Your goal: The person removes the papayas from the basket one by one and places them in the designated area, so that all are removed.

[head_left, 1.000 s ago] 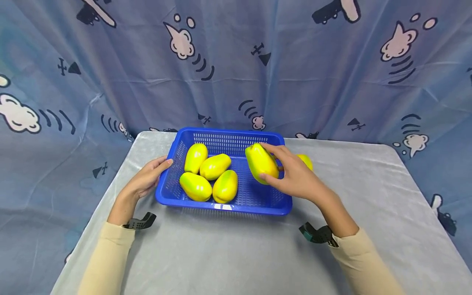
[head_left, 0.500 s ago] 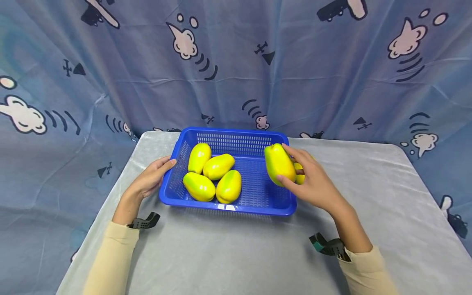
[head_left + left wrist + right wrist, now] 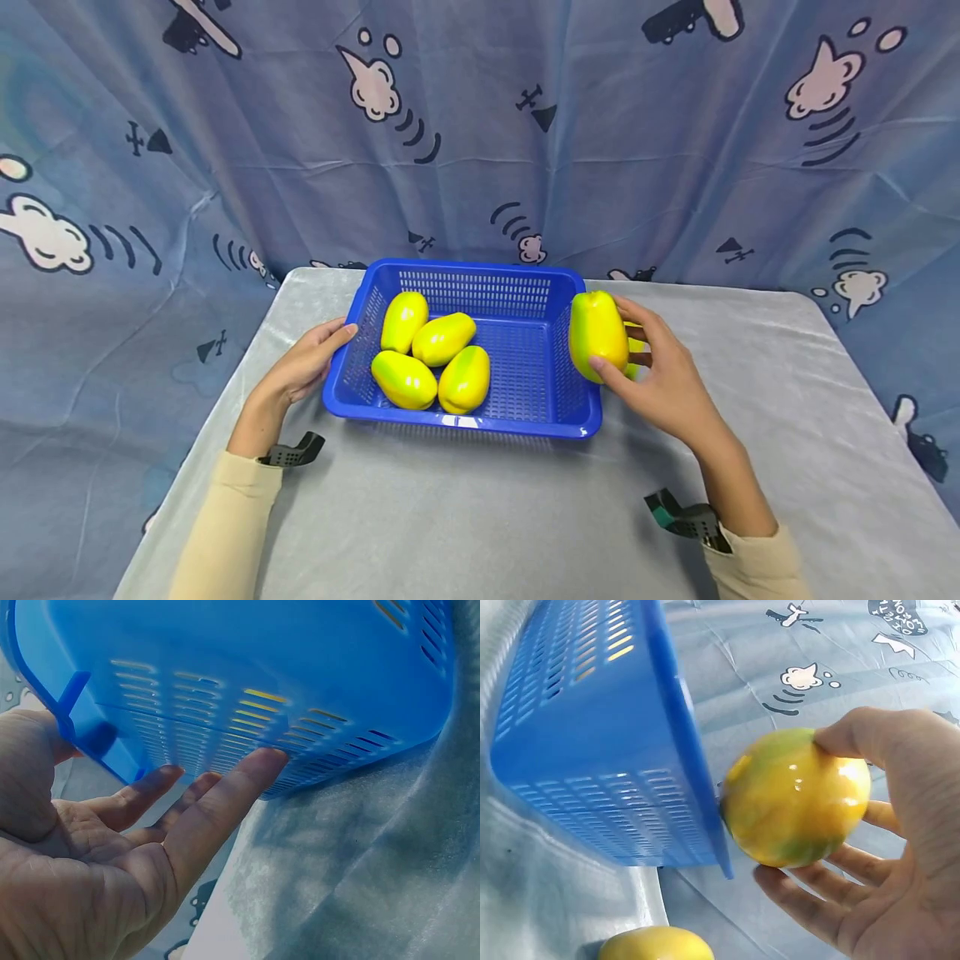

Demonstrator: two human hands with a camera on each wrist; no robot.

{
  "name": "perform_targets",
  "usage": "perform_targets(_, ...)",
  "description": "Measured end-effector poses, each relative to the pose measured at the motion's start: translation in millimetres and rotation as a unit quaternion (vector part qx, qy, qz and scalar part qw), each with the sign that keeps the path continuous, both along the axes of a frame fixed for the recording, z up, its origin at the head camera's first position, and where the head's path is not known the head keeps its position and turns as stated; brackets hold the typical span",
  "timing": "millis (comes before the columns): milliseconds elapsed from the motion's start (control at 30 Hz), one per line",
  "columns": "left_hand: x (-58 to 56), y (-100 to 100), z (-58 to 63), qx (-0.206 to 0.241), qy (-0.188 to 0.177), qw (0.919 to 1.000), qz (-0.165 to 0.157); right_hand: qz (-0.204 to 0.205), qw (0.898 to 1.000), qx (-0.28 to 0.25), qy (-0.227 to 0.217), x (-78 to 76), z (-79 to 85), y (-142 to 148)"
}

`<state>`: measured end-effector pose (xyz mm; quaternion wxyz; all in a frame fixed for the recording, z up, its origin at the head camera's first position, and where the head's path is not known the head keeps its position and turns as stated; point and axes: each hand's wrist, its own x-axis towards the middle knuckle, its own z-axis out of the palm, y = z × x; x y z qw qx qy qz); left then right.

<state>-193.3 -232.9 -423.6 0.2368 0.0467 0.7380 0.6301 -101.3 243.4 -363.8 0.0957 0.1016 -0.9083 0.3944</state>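
My right hand (image 3: 667,387) holds a glossy yellow-green papaya (image 3: 596,333) over the right rim of the blue plastic basket (image 3: 517,427). In the right wrist view the thumb lies on one side of this papaya (image 3: 795,799) and the fingers on the other, just outside the basket's wall. At the basket's left side my left hand (image 3: 307,362) grips the rim, thumb on top. Its fingers (image 3: 225,799) lie against the slotted outer wall in the left wrist view. Several papayas (image 3: 465,381) rest in the basket's left half.
Another papaya (image 3: 656,945) lies on the table to the right of the basket, mostly hidden behind my right hand in the head view. A pale grey cloth (image 3: 480,508) covers the table. A blue patterned curtain (image 3: 465,125) hangs behind.
My right hand has carried the papaya rightward, from above the basket's right half to its right rim. The left hand stays on the basket, and the papayas inside lie as before.
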Motion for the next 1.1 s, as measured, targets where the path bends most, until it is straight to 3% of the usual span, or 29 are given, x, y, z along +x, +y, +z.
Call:
perform_targets(367,-2.2,0,-1.3,0.004,-0.003,1.0,-0.004,-0.033,0.998,-0.052,0.016,6.3,-9.9,16)
perform_targets(700,-1.2,-1,-0.7,0.001,0.003,1.0,-0.004,-0.055,0.997,-0.05,0.011,1.3,-16.8,38)
perform_targets(1100,-0.5,-3,-5.1,0.03,0.0,0.9995,-0.011,-0.087,0.995,-0.038,0.004,-2.0,-21.4,57)
